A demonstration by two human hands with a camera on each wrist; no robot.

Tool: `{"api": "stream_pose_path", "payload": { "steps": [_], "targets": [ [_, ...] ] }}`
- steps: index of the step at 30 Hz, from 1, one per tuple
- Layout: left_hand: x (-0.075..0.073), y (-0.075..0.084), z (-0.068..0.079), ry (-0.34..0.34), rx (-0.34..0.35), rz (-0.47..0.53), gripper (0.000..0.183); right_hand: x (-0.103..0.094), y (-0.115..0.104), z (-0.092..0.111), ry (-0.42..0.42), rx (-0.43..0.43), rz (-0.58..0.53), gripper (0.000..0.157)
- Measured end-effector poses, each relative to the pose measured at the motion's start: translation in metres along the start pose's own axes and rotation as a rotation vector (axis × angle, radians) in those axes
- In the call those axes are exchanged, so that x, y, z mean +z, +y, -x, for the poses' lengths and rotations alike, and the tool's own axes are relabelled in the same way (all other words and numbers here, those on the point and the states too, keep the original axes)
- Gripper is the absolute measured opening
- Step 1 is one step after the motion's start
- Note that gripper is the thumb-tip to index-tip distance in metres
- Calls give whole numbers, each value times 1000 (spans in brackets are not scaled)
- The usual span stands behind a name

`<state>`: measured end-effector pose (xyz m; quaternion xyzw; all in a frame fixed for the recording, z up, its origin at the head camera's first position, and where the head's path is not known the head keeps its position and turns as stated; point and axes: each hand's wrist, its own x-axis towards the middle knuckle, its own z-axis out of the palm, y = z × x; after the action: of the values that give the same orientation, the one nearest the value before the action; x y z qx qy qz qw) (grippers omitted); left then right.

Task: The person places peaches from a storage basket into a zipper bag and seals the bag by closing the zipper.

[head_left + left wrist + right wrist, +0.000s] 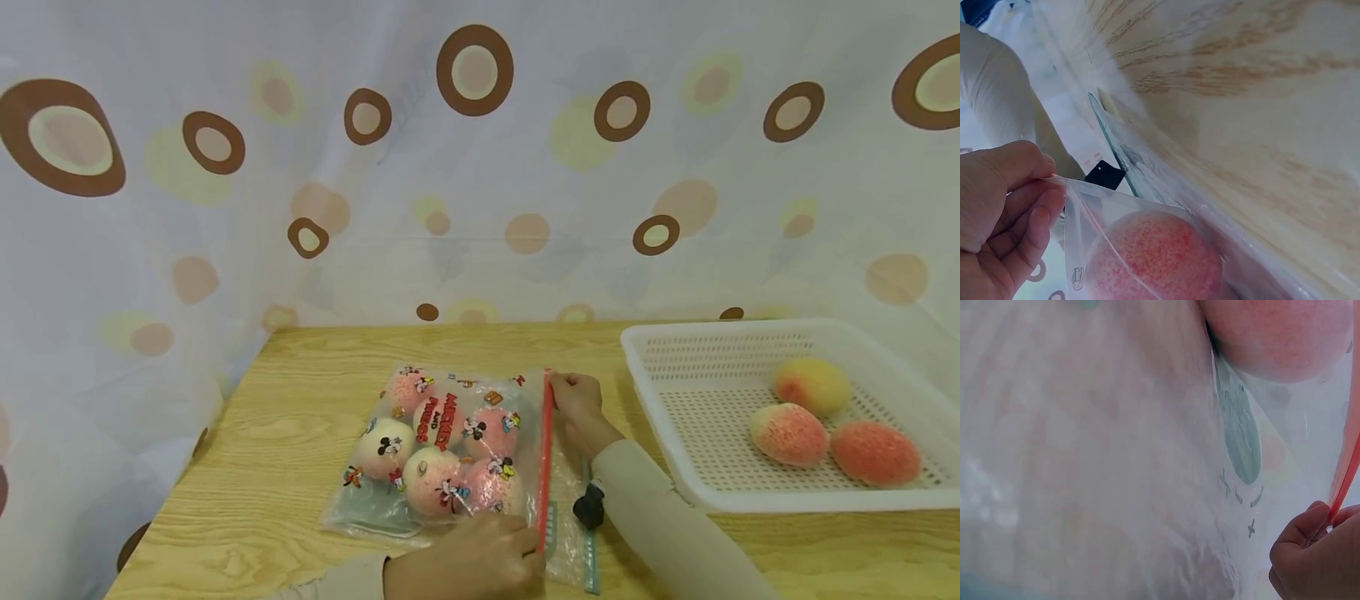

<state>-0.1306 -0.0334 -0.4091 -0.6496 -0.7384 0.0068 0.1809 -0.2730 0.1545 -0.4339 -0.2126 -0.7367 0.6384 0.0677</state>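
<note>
A clear zip bag (517, 390) with cartoon prints and a red zip strip (545, 467) lies on the table, several pink-and-white toy peaches (433, 483) inside it. My left hand (472, 560) pinches the near end of the strip; in the left wrist view, the left hand (1010, 219) holds the bag's corner, beside a reddish peach (1154, 256) seen through the plastic. At the strip's far end, my right hand (579, 408) pinches the red edge. In the right wrist view, the right hand (1316, 550) grips that strip between thumb and finger.
Another clear bag (570, 550) with a teal edge lies partly under the first. On the right stands a white perforated basket (697, 492) with a yellow-red peach (812, 386) and two pink peaches (790, 434). Behind the wooden table (247, 483) hangs a patterned curtain (420, 183).
</note>
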Motion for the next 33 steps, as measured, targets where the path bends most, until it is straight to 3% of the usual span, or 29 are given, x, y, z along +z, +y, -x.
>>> {"api": "stream_pose_path", "payload": {
  "steps": [5,10,15,21,24,29,33],
  "targets": [
    [0,0,0,-15,-9,14,15,3,1,-2,19,14,15,28],
    [-5,-1,-2,-48,-79,86,16,2,2,0,29,21,0,27],
    [-19,-17,-1,22,-195,123,18,-2,5,0,55,66,-18,24],
    [-44,-69,13,40,-476,318,17,-6,9,-2,21,82,-3,31],
    [-47,-102,27,97,-646,411,22,-9,9,-1,-7,77,-14,29],
    [-34,-154,59,171,-925,546,35,-16,6,6,-123,118,-137,23],
    [-11,-178,83,123,-1144,764,52,-25,6,19,-268,173,-187,29]
  ]
}}
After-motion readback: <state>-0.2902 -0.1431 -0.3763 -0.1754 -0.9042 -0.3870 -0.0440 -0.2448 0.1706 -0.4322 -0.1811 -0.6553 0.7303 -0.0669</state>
